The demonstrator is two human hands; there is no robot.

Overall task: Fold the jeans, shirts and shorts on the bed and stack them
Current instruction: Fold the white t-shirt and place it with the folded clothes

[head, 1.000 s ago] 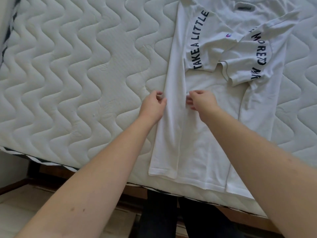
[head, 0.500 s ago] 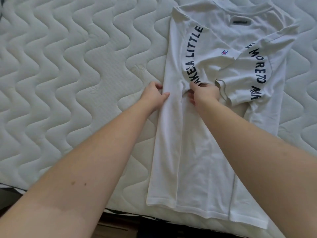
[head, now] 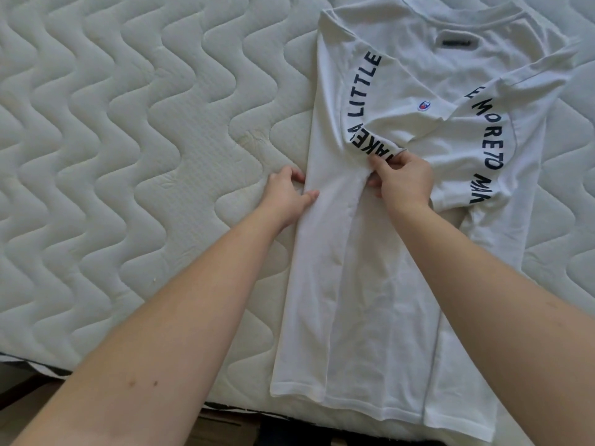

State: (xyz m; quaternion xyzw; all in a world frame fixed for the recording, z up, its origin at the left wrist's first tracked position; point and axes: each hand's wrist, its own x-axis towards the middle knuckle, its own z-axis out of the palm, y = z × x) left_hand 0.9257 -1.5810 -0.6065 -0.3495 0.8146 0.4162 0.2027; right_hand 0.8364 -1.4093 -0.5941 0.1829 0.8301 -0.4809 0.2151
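The white shirt (head: 396, 284) lies flat on the bed (head: 128, 156), both sides folded in and its hem at the near edge. The left hand (head: 288, 196) pinches the left folded edge, and the right hand (head: 402, 181) pinches cloth at the middle under the printed sleeve. If one hand pulls more than the other, the side folds may open or wrinkle.
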